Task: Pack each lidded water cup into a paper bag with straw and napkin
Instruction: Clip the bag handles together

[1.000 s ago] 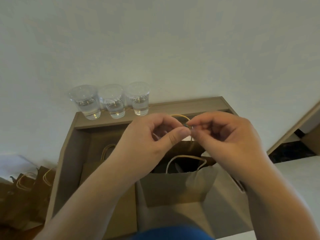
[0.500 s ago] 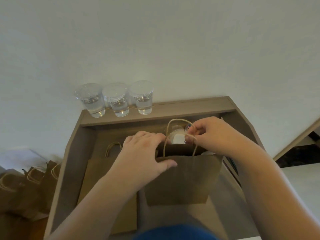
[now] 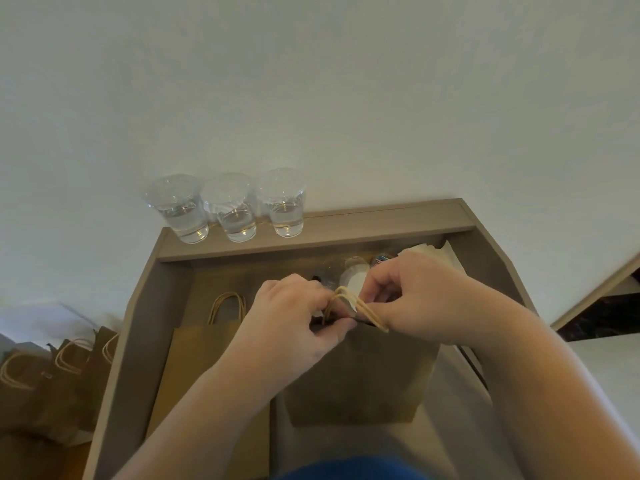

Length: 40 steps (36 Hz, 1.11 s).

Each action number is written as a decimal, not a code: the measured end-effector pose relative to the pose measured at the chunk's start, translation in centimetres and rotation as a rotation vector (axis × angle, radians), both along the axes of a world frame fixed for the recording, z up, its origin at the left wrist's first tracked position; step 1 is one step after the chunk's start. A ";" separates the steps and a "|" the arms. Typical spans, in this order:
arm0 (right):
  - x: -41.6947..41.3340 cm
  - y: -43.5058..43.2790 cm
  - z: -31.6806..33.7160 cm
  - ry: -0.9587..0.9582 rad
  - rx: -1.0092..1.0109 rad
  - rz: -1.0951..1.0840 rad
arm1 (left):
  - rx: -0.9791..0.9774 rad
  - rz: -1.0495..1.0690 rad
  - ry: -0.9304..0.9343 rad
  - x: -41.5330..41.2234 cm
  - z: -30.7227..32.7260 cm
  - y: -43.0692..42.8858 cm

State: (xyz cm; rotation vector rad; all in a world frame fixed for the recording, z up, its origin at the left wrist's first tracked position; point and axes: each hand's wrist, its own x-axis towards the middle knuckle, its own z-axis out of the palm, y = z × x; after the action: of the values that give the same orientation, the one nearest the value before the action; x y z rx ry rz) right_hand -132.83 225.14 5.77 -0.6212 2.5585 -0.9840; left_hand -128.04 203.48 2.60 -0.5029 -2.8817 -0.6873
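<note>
Both handles (image 3: pixel 371 316) of the paper bag (image 3: pixel 363 382) are pinched together between my left hand (image 3: pixel 291 327) and my right hand (image 3: pixel 426 299).

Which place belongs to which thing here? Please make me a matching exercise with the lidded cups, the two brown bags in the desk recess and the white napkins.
Things
1. three lidded cups
2. flat paper bag
3. upright paper bag
4. white napkins

Places
A. back right corner of the recess
B. on the raised ledge at the back
C. lying at the left of the recess
D. held at its top by the left hand and the right hand

Pairs: 1-B, 2-C, 3-D, 4-A
</note>
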 end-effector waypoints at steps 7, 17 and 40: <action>1.4 -0.6 -0.1 0.108 0.080 -0.026 | -0.022 -0.077 0.051 -0.1 0.2 -0.3; 1.6 -1.3 0.0 0.168 0.055 -0.093 | 0.005 -0.108 -0.007 -0.7 0.3 -0.8; 2.0 -2.5 0.5 0.177 0.207 -0.143 | -0.027 -0.198 0.006 -2.1 0.5 -1.3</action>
State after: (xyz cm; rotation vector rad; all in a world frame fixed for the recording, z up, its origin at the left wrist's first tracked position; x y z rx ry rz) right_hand -130.82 222.69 6.30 -0.4926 2.8474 -0.7206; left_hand -130.11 202.18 3.05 -0.8004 -2.8642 -0.6730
